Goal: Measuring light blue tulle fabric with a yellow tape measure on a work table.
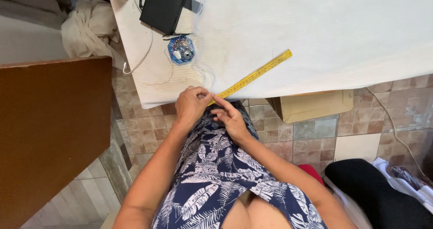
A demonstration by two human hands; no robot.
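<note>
Left hand (191,105): sitting at the near edge of the bench, fingers curled in, grip pinching the near end of the yellow tape measure (255,75) against the white fabric.

Right hand (231,116): just beside the left one, touching it or close to it, index finger stretched out onto the tape's near end, other fingers loosely bent. Grip pressing more than pinching, can't tell for sure if anything is clamped between fingertips.

Yellow tape measure: lying flat on the white fabric (315,30), running diagonally from the hands at the bench edge up and away to the right. Far end free, nothing on it.

White fabric: spread over most of the bench, edge hanging right at the near side where the hands are.

Bench (144,75): pale top, bare strip showing on the left side.

Blue pin dish (181,49): small, hexagon-ish, full of little metal bits, on the bench just left of the fabric edge, up from the left hand.

Black box (163,6): at the far left corner of the bench, tilted a bit.

White cord (140,60): trailing off the left edge of the bench.

Cardboard box (313,106): on the tiled floor under the bench edge, right of the hands.

Brown board (54,134): big wooden surface off to the left.

Dress (216,175): navy with white leaf print, under the forearms.
</note>
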